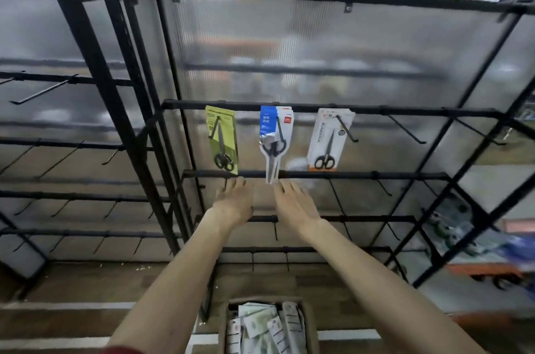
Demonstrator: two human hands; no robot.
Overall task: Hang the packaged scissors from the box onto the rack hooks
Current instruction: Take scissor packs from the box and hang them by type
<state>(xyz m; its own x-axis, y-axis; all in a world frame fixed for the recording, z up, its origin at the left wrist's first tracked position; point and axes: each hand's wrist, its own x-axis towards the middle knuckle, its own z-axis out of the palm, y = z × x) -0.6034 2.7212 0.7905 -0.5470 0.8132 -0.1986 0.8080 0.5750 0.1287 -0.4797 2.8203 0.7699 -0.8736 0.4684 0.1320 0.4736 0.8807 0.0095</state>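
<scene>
Three kinds of packaged scissors hang from hooks on one bar of the black rack [376, 110]: a green pack [223, 139], a blue-and-white pack [275, 142] and a white pack [327, 139]. My left hand [234, 200] and my right hand [295, 203] are raised side by side just below them, fingers extended, holding nothing. My right fingertips are close under the blue-and-white pack's lower tip. The cardboard box [311, 330] with several more packs sits on the floor below my arms.
Empty hooks [405, 129] stick out to the right on the same bar and on the lower bars. A second black rack [58, 87] with bare hooks stands to the left. Shelves of goods [451, 226] show at right behind the frame.
</scene>
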